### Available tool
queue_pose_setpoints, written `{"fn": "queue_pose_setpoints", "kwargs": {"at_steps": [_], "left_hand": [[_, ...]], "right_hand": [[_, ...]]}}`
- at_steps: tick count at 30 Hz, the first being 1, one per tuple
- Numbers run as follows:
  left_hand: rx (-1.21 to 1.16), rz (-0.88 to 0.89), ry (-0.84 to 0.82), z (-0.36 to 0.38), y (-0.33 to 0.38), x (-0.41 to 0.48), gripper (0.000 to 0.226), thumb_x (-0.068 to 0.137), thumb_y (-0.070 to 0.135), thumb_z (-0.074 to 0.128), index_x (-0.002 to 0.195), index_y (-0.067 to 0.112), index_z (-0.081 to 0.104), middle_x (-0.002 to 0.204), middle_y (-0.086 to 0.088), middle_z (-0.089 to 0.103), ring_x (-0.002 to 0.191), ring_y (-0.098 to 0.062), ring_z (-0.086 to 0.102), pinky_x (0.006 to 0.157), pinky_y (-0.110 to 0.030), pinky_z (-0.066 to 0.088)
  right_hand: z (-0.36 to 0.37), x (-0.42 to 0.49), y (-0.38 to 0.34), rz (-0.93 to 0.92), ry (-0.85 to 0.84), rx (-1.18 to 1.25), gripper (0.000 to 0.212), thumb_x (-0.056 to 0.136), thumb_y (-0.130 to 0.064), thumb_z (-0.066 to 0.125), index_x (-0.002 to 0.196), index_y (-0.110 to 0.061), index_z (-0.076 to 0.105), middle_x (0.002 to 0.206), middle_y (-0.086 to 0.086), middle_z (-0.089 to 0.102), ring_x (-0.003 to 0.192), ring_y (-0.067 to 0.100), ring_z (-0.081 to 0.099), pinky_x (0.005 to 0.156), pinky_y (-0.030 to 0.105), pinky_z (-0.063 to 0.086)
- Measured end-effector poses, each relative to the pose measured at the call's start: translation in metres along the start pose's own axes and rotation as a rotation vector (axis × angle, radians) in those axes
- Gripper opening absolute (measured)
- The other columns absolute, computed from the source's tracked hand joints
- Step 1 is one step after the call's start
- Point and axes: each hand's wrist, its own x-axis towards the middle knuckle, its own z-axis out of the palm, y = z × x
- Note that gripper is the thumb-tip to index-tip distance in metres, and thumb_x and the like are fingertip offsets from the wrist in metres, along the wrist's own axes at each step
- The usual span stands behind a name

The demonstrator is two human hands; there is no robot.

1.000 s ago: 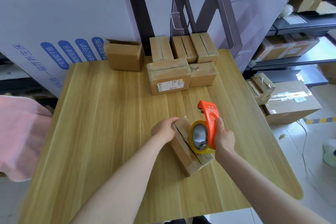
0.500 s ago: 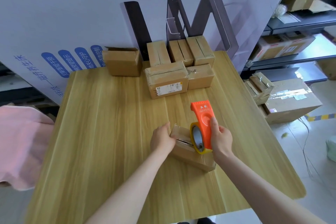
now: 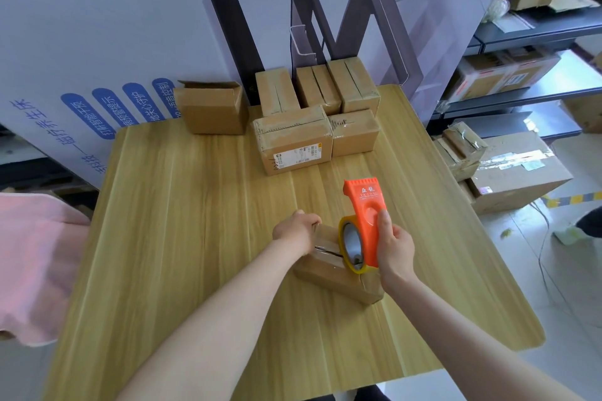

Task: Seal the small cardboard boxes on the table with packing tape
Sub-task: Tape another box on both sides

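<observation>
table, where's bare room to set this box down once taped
The left half of the table, from the open box down to the near edge, is bare wood. The right edge beside the right hand is free too. The far middle and right are crowded with closed boxes.

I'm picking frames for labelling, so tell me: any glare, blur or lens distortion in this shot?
Head view: the wide-angle lens bows the table edges and the shelves; light washes out the far right; tape on the floor carton glints; the left hand, right hand, dispenser and box look sharp; shadows are soft.
</observation>
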Motion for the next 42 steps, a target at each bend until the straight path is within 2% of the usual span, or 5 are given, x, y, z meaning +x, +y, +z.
{"fn": "queue_pose_setpoints", "kwargs": {"at_steps": [8,13,25,35,42], "left_hand": [[-0.734,-0.248,0.475,0.051,-0.022,-0.039,0.054,0.092,0.019,0.062,0.142,0.026,0.044,0.136,0.005,0.056,0.118,-0.012,0.057,0.09,-0.024,0.046],[-0.965,-0.288,0.294,0.089,-0.008,-0.06,0.05,0.099,0.035,0.046,0.145,0.015,0.04,0.142,0.0,0.05,0.13,-0.02,0.047,0.107,-0.031,0.038],[-1.515,-0.652,0.413,0.088,0.025,-0.058,0.011,0.101,0.021,0.045,0.101,0.019,0.056,0.113,-0.008,0.063,0.099,-0.024,0.058,0.097,-0.045,0.049],[-1.26,-0.771,0.593,0.017,-0.03,-0.051,0.06,0.103,0.02,0.04,0.154,0.018,0.009,0.152,-0.01,0.034,0.135,-0.033,0.039,0.105,-0.042,0.035],[-1.222,-0.609,0.438,0.01,-0.084,-0.025,0.046,0.099,0.018,0.049,0.144,0.014,0.041,0.141,-0.004,0.049,0.123,-0.023,0.051,0.097,-0.031,0.043]], "right_hand": [[-0.002,0.001,-0.001,0.014,-0.02,0.011,0.051,0.097,-0.05,0.043,0.069,-0.008,0.054,0.062,0.007,0.053,0.055,0.02,0.049,0.054,0.03,0.04],[0.002,0.0,0.004,-0.018,-0.018,-0.032,0.053,0.096,-0.052,0.044,0.066,-0.008,0.051,0.06,0.008,0.051,0.057,0.023,0.048,0.058,0.034,0.038],[-0.005,0.002,-0.019,-0.024,-0.071,0.029,0.051,0.095,-0.049,0.048,0.069,-0.006,0.05,0.06,0.009,0.049,0.05,0.018,0.045,0.047,0.027,0.039],[0.002,0.026,-0.049,-0.06,-0.201,0.021,0.051,0.095,-0.047,0.049,0.07,-0.003,0.053,0.062,0.011,0.052,0.052,0.021,0.048,0.05,0.028,0.04],[0.052,0.029,-0.046,0.018,-0.174,-0.04,0.058,0.092,-0.054,0.051,0.073,0.0,0.058,0.066,0.014,0.055,0.059,0.025,0.05,0.058,0.034,0.042]]}}
